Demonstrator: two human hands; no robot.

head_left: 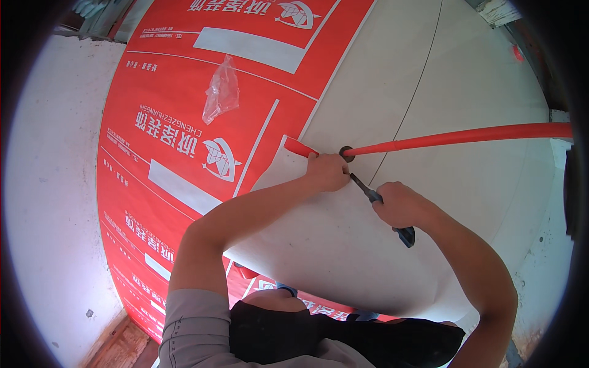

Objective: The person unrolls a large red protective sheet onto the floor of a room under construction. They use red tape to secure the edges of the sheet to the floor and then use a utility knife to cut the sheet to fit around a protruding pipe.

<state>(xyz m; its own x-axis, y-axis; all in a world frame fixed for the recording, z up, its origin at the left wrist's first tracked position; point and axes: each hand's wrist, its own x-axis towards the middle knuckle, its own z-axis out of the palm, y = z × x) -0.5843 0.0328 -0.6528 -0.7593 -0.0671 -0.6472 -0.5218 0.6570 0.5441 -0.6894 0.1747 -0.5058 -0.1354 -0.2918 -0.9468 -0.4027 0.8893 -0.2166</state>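
A large protective sheet (331, 245), red and printed on one face and plain white on the other, lies turned up white side out in front of me. My left hand (328, 173) pinches its far edge, where a folded-over red flap (299, 146) shows. In my right hand (399, 205) is a slim cutting tool (405, 237) with a dark handle; whether scissors or a knife, I cannot tell. Its dark tip comes close to my left fingers. Just beyond that hand, a red pipe (454, 136) rises from a dark round collar (347, 154) at the floor.
More red sheet (257, 86) covers the floor on the left, with a crumpled clear plastic bag (222, 92) on it. Pale floor tiles (399, 73) with a dark joint line stretch away beyond the pipe. A white wall (55, 172) stands at the left.
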